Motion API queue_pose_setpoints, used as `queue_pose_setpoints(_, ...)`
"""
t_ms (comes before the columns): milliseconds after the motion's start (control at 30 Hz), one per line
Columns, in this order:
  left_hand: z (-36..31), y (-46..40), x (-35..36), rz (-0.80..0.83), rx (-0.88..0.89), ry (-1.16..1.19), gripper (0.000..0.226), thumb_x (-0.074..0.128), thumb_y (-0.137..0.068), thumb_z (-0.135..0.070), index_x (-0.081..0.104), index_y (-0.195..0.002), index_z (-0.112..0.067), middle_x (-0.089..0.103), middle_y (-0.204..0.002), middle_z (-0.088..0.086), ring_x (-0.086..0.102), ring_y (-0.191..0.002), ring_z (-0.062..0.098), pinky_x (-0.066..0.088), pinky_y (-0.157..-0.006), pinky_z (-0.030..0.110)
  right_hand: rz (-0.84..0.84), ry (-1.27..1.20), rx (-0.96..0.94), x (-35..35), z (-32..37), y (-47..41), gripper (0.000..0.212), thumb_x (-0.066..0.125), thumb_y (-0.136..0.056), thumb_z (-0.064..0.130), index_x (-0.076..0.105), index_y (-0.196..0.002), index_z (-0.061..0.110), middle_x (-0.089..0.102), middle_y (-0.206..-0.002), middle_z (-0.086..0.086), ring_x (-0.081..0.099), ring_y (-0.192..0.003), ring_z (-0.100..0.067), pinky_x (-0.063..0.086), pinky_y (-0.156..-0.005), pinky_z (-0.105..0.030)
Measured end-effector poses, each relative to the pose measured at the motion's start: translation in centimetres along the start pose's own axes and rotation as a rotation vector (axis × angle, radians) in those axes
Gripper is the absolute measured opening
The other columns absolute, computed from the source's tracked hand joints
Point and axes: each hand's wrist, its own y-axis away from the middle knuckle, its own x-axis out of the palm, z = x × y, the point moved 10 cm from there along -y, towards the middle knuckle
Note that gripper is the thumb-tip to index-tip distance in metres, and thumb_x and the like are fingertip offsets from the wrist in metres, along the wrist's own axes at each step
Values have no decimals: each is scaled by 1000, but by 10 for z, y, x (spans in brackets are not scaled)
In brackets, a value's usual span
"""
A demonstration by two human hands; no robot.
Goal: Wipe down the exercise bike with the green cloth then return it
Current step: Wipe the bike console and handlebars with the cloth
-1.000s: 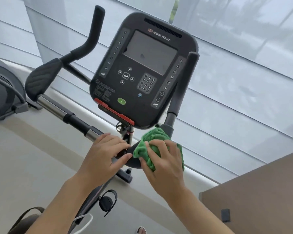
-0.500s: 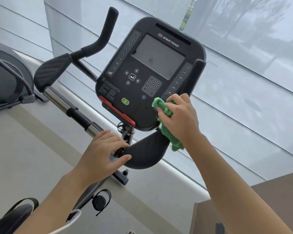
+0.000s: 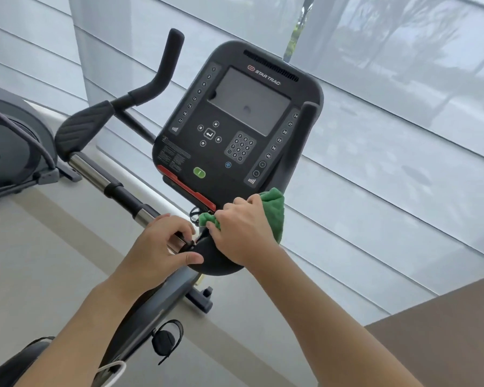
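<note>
The exercise bike's black console (image 3: 235, 127) with a dark screen and keypad faces me, tilted. My right hand (image 3: 241, 233) grips the green cloth (image 3: 274, 210) and presses it against the lower right corner of the console, just above the right elbow pad (image 3: 221, 266). My left hand (image 3: 162, 250) grips the handlebar (image 3: 115, 188) where the chrome tube meets that pad, thumb resting on the pad's edge. The left elbow pad (image 3: 81, 129) and upright black grip (image 3: 168, 65) are bare.
Another grey machine (image 3: 14, 146) stands at the far left. Sheer window blinds (image 3: 389, 135) fill the background behind the bike. A brown surface (image 3: 442, 339) lies at the lower right. A pedal with a strap (image 3: 165, 339) hangs below the handlebar.
My right hand has brought the cloth down from the console's right edge beside the keypad to its lower right corner. My left hand has stayed on the handlebar.
</note>
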Motion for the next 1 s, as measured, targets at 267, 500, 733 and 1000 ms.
queue_pose_setpoints(267, 4, 3, 2, 20, -106, -9, 73, 83, -75, -52, 52, -139, -36, 57, -141, -13, 47, -130, 11, 43, -109, 38, -189, -132, -29, -15, 11, 24, 35, 53, -104, 45, 68, -81, 22, 63, -80, 7, 47, -80, -19, 37, -75, -41)
queue_pose_setpoints(500, 8, 4, 2, 40, -68, 2, 57, 88, -77, -41, 62, -128, -38, 62, -125, -18, 49, -130, 12, 42, -115, 41, -118, -460, -144, -19, 1, 82, 33, 50, -108, 39, 66, -91, 16, 57, -91, 7, 44, -86, -16, 43, -79, -33)
queue_pose_setpoints(733, 4, 2, 6, 79, -75, -57, 47, 72, -74, -64, 63, -115, -41, 66, -111, -25, 61, -114, 8, 21, -119, 21, -376, -617, 88, -73, -61, 47, 25, 62, -104, 33, 70, -98, 11, 62, -94, 7, 50, -91, -14, 41, -80, -24)
queue_pose_setpoints(1000, -5, 10, -2, -3, -167, 9, 31, 91, -74, -22, 74, -99, -30, 68, -110, -24, 59, -116, 2, 40, -116, 50, -107, -291, -102, -4, -36, 42, 47, 51, -97, 62, 71, -123, 28, 65, -131, 9, 45, -137, -24, 30, -116, -49)
